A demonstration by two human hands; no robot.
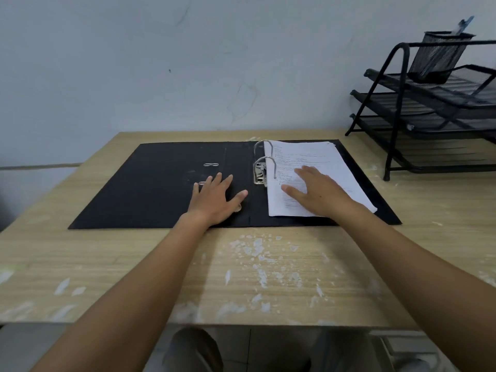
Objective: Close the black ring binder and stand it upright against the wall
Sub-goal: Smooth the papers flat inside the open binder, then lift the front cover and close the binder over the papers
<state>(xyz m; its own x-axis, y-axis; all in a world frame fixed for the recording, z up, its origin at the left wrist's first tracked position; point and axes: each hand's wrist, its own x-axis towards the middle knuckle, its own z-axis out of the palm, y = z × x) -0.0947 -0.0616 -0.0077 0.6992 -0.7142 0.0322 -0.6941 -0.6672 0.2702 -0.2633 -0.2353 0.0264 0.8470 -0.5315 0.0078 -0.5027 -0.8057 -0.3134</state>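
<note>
While the black ring binder lies open, left hand and right hand rest flat on it, each grip empty.

Dim, flat, cool light; soft shadows under the forearms on the bench; wide-angle bending at edges, slight overall softness.

The right hand is covering part of the printed sheets, whose text is too small to read, while the left hand is hiding a patch of the black ring binder. The wire tray rack is running off the right edge, and the bench is blocking most of the person's legs.
</note>
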